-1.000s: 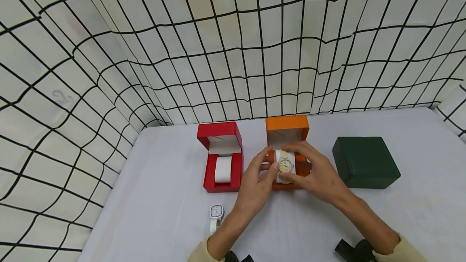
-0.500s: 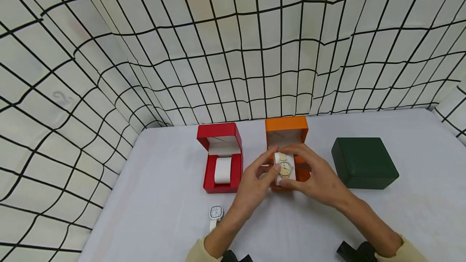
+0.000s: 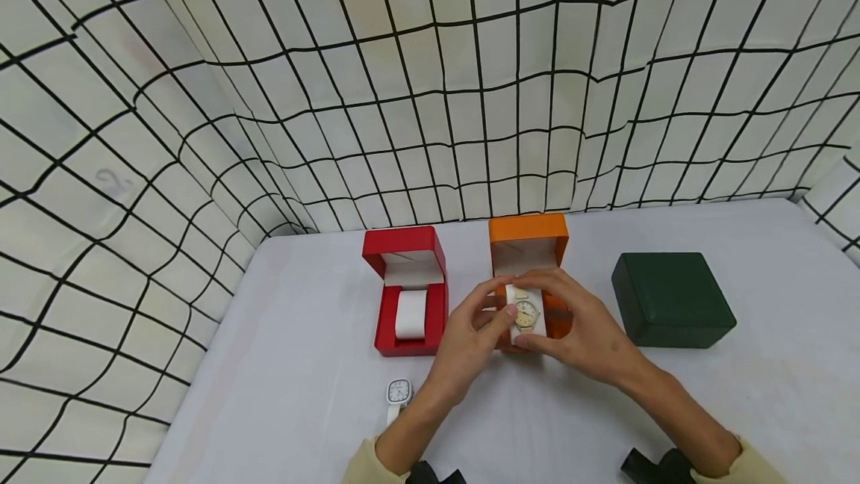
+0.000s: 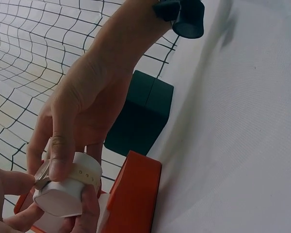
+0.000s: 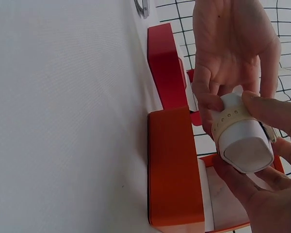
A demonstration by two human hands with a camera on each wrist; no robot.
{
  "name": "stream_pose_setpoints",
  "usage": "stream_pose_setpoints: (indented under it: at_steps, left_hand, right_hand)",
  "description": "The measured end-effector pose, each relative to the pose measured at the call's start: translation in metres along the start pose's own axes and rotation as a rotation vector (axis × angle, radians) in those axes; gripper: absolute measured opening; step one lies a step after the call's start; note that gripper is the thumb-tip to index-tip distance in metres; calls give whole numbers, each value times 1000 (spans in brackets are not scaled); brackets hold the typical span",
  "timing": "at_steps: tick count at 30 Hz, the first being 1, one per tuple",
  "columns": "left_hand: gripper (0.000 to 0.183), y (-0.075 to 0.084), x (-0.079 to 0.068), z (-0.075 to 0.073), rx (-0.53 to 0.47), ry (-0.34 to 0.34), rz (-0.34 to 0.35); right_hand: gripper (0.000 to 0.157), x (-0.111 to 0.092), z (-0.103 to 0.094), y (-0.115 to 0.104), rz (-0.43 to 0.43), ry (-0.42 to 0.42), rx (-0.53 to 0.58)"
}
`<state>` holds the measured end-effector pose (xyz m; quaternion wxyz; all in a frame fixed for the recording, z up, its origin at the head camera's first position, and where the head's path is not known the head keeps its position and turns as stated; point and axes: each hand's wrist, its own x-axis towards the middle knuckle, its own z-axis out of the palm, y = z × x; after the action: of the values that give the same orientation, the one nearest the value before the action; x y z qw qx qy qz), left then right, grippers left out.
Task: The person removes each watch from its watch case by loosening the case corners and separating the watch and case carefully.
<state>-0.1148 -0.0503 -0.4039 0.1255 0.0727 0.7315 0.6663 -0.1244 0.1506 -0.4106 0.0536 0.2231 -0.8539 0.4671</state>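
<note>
A cream-strapped wristwatch with a round dial is wrapped round a white watch cushion, held just above the orange box. My left hand grips it from the left, its thumb against the watch case. From the other side my right hand holds the cushion, thumb near the strap's lower part and fingers round the upper end. Holes in the strap show in the left wrist view. The hands partly hide the orange box's inside.
To the left stands an open red box with a white cushion in it. A white watch lies near my left forearm. A closed dark green box sits at right. Black netting rises behind the table.
The watch and cushion have shifted slightly toward me and tilted, and more of the strap's upper part is covered by my fingers. Both hands keep their hold. The boxes stay put.
</note>
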Motion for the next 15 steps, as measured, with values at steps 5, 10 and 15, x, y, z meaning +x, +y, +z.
stream_pose_setpoints:
  at_steps: [5,10,15]
  left_hand:
    - [45,0,0,0,-17,2,-7]
    - [44,-1,0,-1,-34,3,-18]
    - [44,-1,0,0,-40,4,-23]
  right_hand:
    - [71,0,0,0,10,3,11]
    - [71,-2,1,0,17,5,17]
    - [70,-3,2,1,16,13,22]
